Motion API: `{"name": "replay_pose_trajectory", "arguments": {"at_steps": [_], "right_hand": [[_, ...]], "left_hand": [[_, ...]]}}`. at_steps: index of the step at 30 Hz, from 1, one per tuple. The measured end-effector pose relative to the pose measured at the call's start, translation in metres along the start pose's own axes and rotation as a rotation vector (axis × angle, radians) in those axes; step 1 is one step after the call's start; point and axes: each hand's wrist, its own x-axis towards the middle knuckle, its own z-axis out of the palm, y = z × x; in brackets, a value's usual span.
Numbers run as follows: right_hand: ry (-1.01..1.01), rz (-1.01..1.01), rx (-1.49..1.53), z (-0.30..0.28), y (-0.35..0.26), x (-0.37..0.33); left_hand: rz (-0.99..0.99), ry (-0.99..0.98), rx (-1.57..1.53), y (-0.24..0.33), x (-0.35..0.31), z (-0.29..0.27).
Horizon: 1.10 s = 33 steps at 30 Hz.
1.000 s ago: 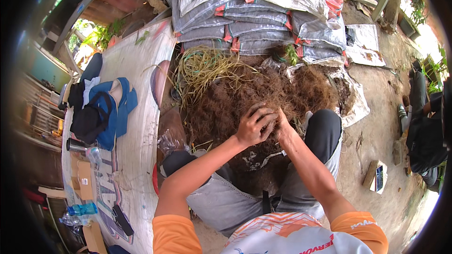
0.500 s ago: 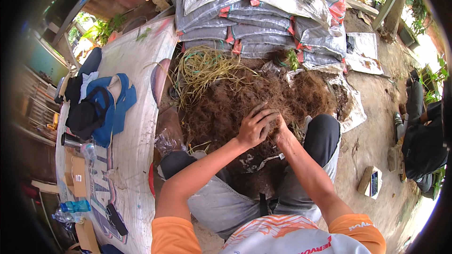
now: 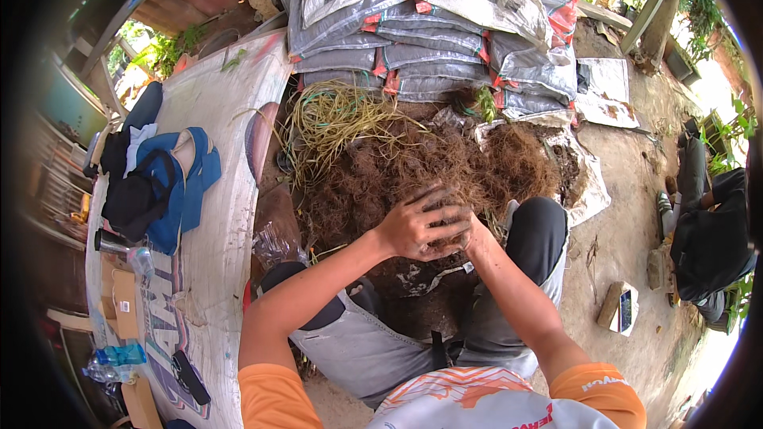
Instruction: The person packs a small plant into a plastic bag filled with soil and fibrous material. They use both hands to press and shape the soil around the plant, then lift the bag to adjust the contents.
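Coconut fibre [image 3: 413, 167] is heaped in a brown, tangled mound on the ground in front of the seated person, between the spread knees and the stack of grey sacks [image 3: 429, 40]; the near edge of the mound is met by both hands; the left hand [image 3: 421, 226] is laid palm-down with its fingers [image 3: 441, 195] spread and curled into a clump of the fibre, the forearm being brought in from the lower left across the left thigh; the right hand [image 3: 475, 232] is pressed against the left one and is largely hidden behind it, so its grip cannot be told with certainty, though it is seen buried in the same clump; the right forearm is raised steeply from the lower right; the two hands are thus held together, dirt being seen on the knuckles. A bundle of yellow-green strands [image 3: 334, 119] is lain at the far left edge of the mound; a white printed sheet [image 3: 214, 191] is spread along the left side, with blue sandals [image 3: 187, 183] and a dark bag [image 3: 131, 199] on it; a crumpled clear plastic bag [image 3: 274, 242] is seen just beside the left knee.
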Motion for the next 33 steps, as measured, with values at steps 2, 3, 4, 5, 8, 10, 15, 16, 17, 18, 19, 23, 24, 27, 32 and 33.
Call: {"name": "replay_pose_trajectory", "arguments": {"at_steps": [2,3,4,5,8,10,15,16,17,18,19,23,24,27,32,33], "right_hand": [[-0.001,-0.002,-0.023,-0.003,0.004,-0.002],[0.0,0.0,-0.029,-0.005,0.005,-0.003],[0.004,0.002,-0.036,-0.006,0.007,-0.005],[0.003,0.004,-0.046,-0.007,0.008,-0.005],[-0.001,0.008,-0.059,-0.009,0.008,-0.006],[-0.004,0.011,-0.061,-0.01,0.006,-0.007],[-0.017,0.028,-0.08,-0.011,0.004,-0.007],[-0.023,0.031,-0.084,-0.011,0.006,-0.006],[-0.027,0.034,-0.088,-0.011,0.006,-0.005],[-0.029,0.04,-0.088,-0.011,0.008,-0.005],[-0.032,0.043,-0.091,-0.011,0.008,-0.004],[-0.055,0.054,-0.126,-0.01,0.009,0.003],[-0.068,0.055,-0.145,-0.009,0.009,0.004],[-0.278,-0.083,-0.98,-0.002,0.008,0.02],[-0.223,0.174,0.144,0.03,-0.009,0.02],[-0.245,0.149,0.121,0.035,-0.01,0.016]], "left_hand": [[-0.019,-0.012,-0.034,0.004,-0.006,0.007],[-0.03,-0.013,-0.05,0.005,-0.009,0.013],[-0.061,0.012,-0.083,0.005,-0.011,0.019],[-0.065,-0.002,-0.072,0.003,-0.014,0.024],[-0.075,-0.025,-0.056,-0.002,-0.019,0.031],[-0.078,-0.001,-0.07,-0.003,-0.019,0.034],[-0.138,0.053,-0.127,0.002,-0.009,0.023],[-0.16,0.055,-0.148,0.002,-0.009,0.02],[-0.159,0.047,-0.131,0.002,-0.01,0.021],[-0.164,0.039,-0.114,0.002,-0.014,0.022],[-0.169,0.03,-0.096,0.003,-0.017,0.024],[-0.125,0.065,-0.08,-0.006,-0.025,0.033],[-0.14,0.04,-0.092,-0.008,-0.026,0.035],[-0.191,0.027,-0.109,-0.014,-0.022,0.035],[-0.346,0.239,-0.057,-0.022,-0.011,0.021],[-0.382,0.277,-0.083,-0.021,-0.013,0.021]]}}
